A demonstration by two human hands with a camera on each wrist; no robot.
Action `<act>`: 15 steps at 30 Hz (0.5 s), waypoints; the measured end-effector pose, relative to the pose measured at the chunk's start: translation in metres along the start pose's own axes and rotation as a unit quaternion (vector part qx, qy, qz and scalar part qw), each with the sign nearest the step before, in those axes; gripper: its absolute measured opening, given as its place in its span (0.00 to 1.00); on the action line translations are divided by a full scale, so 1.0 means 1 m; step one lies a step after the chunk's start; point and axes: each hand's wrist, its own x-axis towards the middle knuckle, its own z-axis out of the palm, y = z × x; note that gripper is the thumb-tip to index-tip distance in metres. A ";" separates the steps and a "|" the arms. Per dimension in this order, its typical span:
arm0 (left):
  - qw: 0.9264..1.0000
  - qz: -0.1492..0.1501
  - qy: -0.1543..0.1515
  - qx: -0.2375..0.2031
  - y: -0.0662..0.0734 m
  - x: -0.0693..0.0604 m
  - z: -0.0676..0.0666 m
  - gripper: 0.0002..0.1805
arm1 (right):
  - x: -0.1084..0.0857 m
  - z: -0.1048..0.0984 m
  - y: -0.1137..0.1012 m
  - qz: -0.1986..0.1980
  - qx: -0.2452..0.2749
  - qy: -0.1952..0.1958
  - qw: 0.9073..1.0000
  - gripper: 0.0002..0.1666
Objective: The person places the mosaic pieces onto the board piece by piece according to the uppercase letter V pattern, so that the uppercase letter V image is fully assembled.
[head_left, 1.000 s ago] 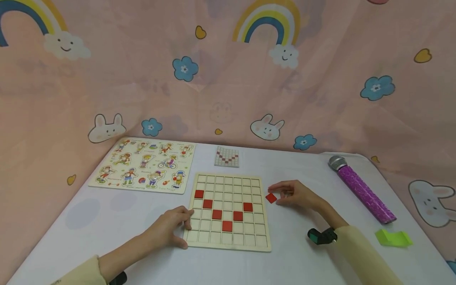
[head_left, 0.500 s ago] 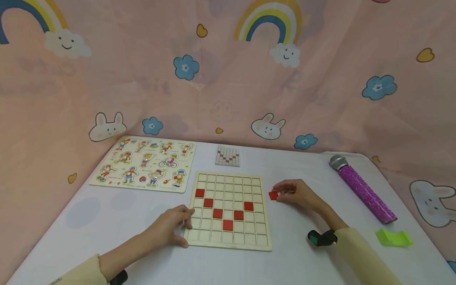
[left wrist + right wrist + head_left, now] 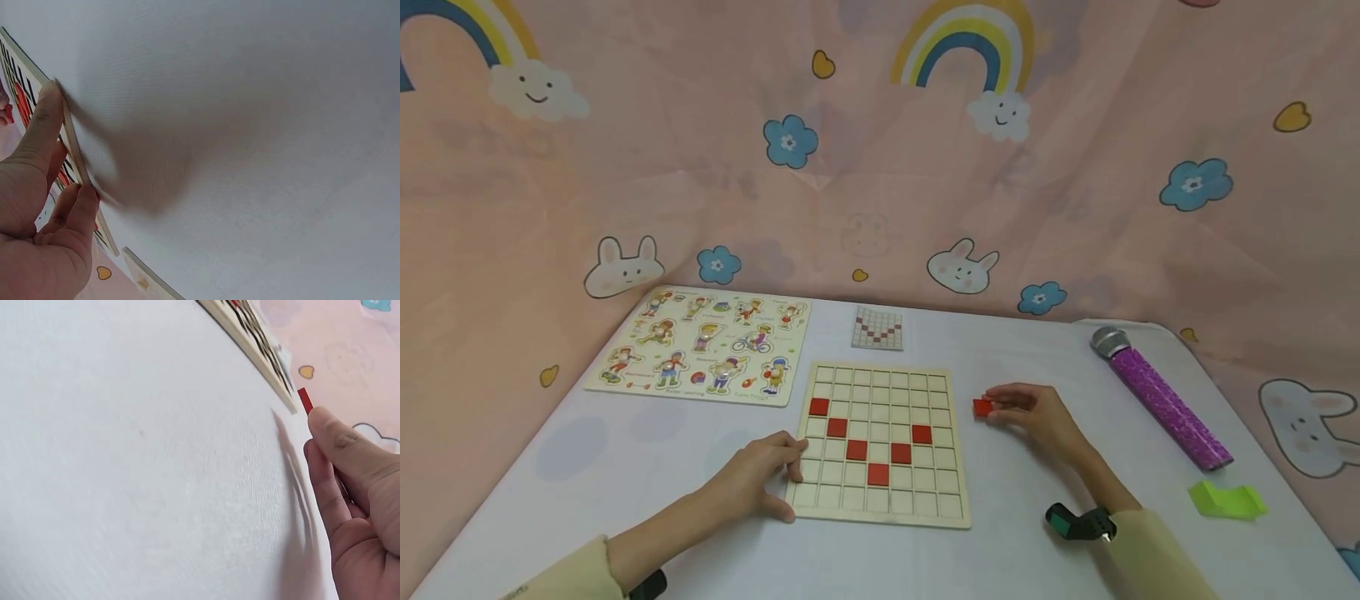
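Note:
A pale wooden grid board (image 3: 842,514) lies on the white table with several red square tiles (image 3: 878,475) in its cells, forming a lopsided V. My left hand (image 3: 752,475) holds the board's left edge, thumb near the lower corner and fingertips at the rim. In the left wrist view its fingertips (image 3: 50,94) touch the wooden edge. Right of the board, my right hand (image 3: 1037,417) pinches one red tile (image 3: 982,408) between thumb and fingers, off the board. The right wrist view shows that tile (image 3: 304,399) edge-on, partly hidden by the thumb.
Behind the board lies a small pattern card (image 3: 877,329). A picture puzzle board (image 3: 700,346) is at the back left. To the right are a purple glittery microphone (image 3: 1165,404) and a green curved block (image 3: 1227,502). A pink patterned cloth hangs behind.
My right hand has drawn slightly rightward, away from the board, with the red tile. The tile has turned from a diamond angle to nearly square. The left hand stays put.

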 end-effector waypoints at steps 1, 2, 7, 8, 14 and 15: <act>1.000 0.001 0.000 0.001 0.000 0.000 0.000 0.22 | -0.001 0.001 -0.001 0.004 0.002 0.007 1.000 0.23; 1.000 0.002 0.000 0.002 0.000 0.000 0.000 0.22 | -0.002 0.002 -0.002 0.004 0.001 0.010 1.000 0.23; 1.000 0.007 0.003 0.001 -0.001 0.000 0.000 0.22 | -0.008 0.006 -0.010 0.020 0.015 0.028 0.999 0.24; 1.000 0.009 0.004 0.002 -0.001 0.000 0.000 0.22 | -0.009 0.006 -0.011 0.022 0.015 0.028 0.999 0.25; 1.000 0.006 0.005 0.002 -0.001 0.000 0.001 0.22 | -0.011 0.013 -0.018 0.038 0.033 0.033 0.998 0.25; 1.000 0.006 0.005 0.002 -0.001 0.000 0.001 0.22 | -0.011 0.014 -0.019 0.041 0.037 0.034 0.998 0.25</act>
